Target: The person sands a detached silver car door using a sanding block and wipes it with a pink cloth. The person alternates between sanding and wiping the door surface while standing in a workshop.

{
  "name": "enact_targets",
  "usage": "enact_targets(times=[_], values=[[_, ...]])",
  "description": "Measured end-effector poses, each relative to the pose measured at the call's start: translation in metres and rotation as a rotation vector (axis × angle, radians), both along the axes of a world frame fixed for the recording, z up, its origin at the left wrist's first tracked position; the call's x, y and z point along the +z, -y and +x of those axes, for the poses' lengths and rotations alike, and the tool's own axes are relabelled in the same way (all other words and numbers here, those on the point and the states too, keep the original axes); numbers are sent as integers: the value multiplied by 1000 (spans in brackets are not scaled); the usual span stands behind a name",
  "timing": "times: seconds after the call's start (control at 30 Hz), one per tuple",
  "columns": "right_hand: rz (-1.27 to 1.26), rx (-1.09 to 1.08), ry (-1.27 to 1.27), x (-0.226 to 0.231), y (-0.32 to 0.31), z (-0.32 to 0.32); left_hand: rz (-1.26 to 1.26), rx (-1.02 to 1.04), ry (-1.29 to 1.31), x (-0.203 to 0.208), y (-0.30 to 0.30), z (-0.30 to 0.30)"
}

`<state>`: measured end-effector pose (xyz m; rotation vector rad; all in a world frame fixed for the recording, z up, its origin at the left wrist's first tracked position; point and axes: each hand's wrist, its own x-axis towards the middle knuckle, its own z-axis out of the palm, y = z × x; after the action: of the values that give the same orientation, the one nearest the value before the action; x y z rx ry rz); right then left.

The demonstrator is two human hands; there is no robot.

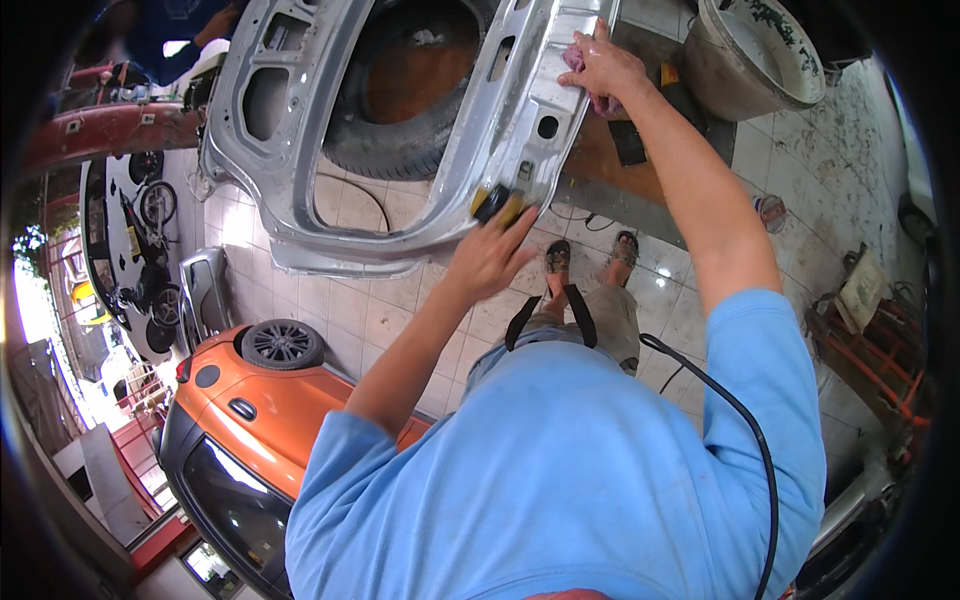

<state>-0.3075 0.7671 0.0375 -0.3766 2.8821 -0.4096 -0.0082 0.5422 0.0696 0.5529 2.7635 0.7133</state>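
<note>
A silver-grey car door frame (300, 225) with cut-out openings lies in front of me, its surface shiny and wet-looking in places. At its near right corner, my left hand (488, 258) has its fingers on a black and yellow block (493, 205), which looks like a sanding block and rests against the metal. Farther up the right edge, my right hand (608, 72) presses a crumpled pinkish cloth (575, 57) onto the frame, with its fingers partly spread over it. Through the large opening a tyre (390, 150) shows beneath the frame.
A dirty whitish bucket (735, 60) of cloudy liquid stands right of the frame, beside a dark flat piece (628, 143) on a brown board. An orange car (290, 365) is at the left, near a motorcycle (150, 240). Another person's arm (212, 28) shows at the upper left.
</note>
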Motion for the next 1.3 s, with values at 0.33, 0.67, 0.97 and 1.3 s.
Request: enact_targets(times=[0.33,0.67,0.97,1.3], values=[[11,-3,-17,-4,2,-3,248,38,-224,-20,-8,-17],[13,6,10,-3,-1,-8,150,81,-61,-2,6,30],[143,96,10,-9,-8,-23,46,399,-49,-5,50,106],[86,168,7,-18,-14,-31,-105,588,-139,-18,46,120]])
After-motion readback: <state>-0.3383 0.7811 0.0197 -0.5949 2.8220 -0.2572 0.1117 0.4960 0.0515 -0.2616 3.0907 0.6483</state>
